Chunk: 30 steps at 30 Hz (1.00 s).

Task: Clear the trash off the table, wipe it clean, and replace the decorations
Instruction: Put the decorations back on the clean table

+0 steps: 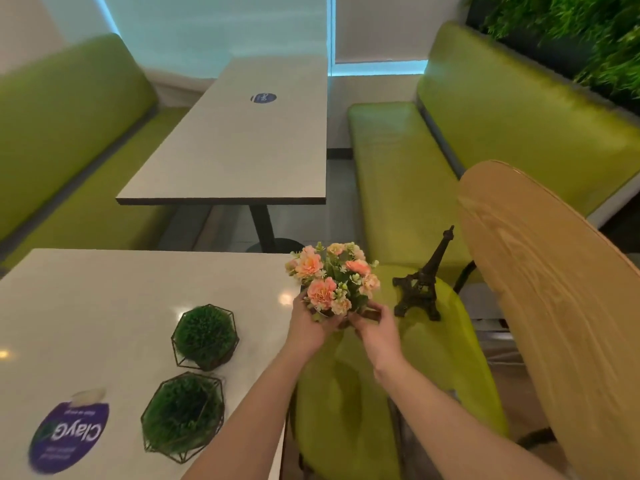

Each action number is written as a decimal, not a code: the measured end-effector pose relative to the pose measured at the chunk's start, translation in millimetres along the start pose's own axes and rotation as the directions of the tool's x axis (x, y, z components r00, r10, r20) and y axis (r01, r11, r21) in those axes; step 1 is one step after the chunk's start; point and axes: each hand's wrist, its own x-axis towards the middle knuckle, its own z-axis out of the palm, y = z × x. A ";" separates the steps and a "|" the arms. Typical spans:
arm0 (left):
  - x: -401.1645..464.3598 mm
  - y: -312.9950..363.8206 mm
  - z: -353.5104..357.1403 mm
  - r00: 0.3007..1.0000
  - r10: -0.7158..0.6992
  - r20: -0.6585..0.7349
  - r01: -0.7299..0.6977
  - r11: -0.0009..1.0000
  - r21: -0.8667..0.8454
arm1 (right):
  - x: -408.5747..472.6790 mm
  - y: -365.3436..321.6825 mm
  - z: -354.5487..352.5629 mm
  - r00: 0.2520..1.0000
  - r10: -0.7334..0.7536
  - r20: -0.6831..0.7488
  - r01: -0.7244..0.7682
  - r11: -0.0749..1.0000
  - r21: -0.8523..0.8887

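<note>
A white, glossy rectangular table (104, 306) fills the lower left, with a round purple "ClayG" sticker (69, 436) near its close edge. Beside its right edge stands a lime-green padded chair seat (460, 358) with a curved light-wood backrest (554, 306). Beyond them a second white table (242, 140) sits between two long lime-green upholstered benches (485, 133), with a green foliage wall (571, 29) at upper right. On the near table, two round green moss-like balls in black geometric wire frames (205, 336) stand close together, one in front of the other, well in from the right edge. A small dark metal Eiffel Tower figurine (420, 289) stands upright on the chair seat. Just left of it, a bunch of peach and cream artificial flowers in a small pot (332, 282) is held above the gap between table edge and seat. The left hand (308, 327) cups the pot's base from the left, fingers curled round it; the right hand (375, 329) pinches it from the right.
</note>
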 end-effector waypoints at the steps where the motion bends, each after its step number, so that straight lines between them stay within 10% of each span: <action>1: 3.8 -0.3 -9.2 0.999 -0.008 -0.039 0.007 1.000 -0.015 | 3.2 -2.1 12.1 1.000 0.002 0.031 -0.002 1.000 -0.012; 30: 67.4 -36.6 -84.5 0.740 -0.233 -0.632 0.295 0.955 -0.006 | 39.3 -23.5 176.5 0.889 -0.027 0.457 0.197 0.923 -0.330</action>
